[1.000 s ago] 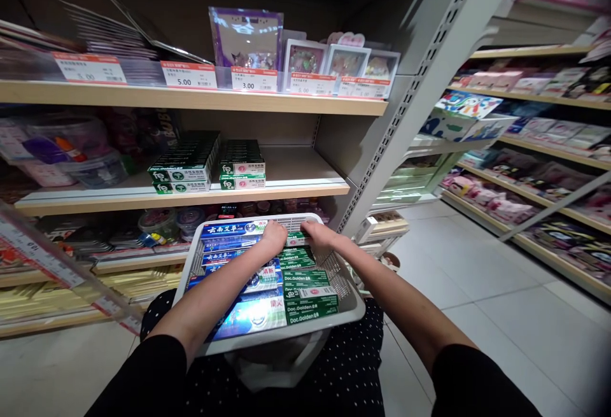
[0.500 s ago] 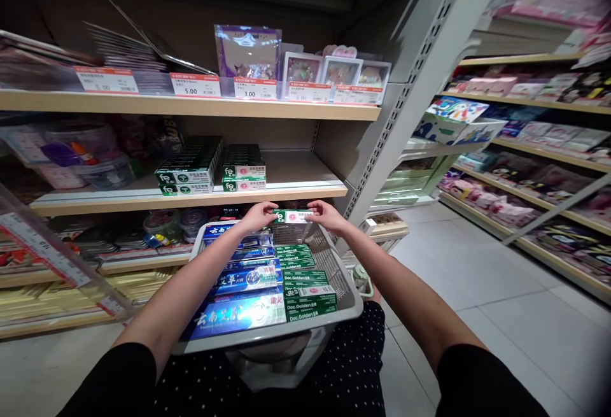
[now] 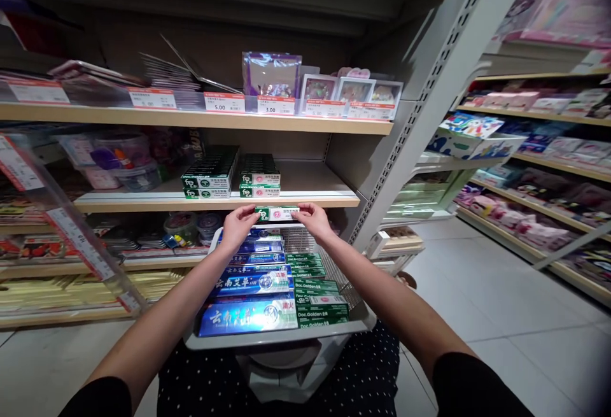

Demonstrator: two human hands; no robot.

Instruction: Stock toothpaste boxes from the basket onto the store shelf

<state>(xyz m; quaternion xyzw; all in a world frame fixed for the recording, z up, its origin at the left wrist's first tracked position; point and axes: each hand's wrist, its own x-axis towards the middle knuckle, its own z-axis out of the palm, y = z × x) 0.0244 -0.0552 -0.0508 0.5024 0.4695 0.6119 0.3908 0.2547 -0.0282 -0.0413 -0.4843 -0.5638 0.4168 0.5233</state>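
Note:
Between my two hands is a green and white toothpaste box (image 3: 277,214), held level just in front of the middle shelf's edge. My left hand (image 3: 240,229) pinches its left end, and my right hand (image 3: 315,221) grips the right end. Below them a grey basket (image 3: 238,342) rests near my lap. Large blue toothpaste boxes (image 3: 248,316) fill its left side, and green toothpaste boxes (image 3: 321,314) lie in stacks on its right. On the middle shelf (image 3: 310,202) stand two rows of similar boxes, the left row (image 3: 207,188) and the right row (image 3: 260,184).
Plastic tubs (image 3: 126,162) sit left on the middle shelf. Above, an upper shelf (image 3: 200,118) carries price tags and small framed items. A slotted metal post (image 3: 405,118) rises at the right, beside a tiled aisle (image 3: 458,289). A clear tag strip (image 3: 81,239) slants at the left.
The view has shifted, so the shelves sit lower and further right. Both hands still hold the toothpaste box, which now appears closer to the shelf edge, below the right row.

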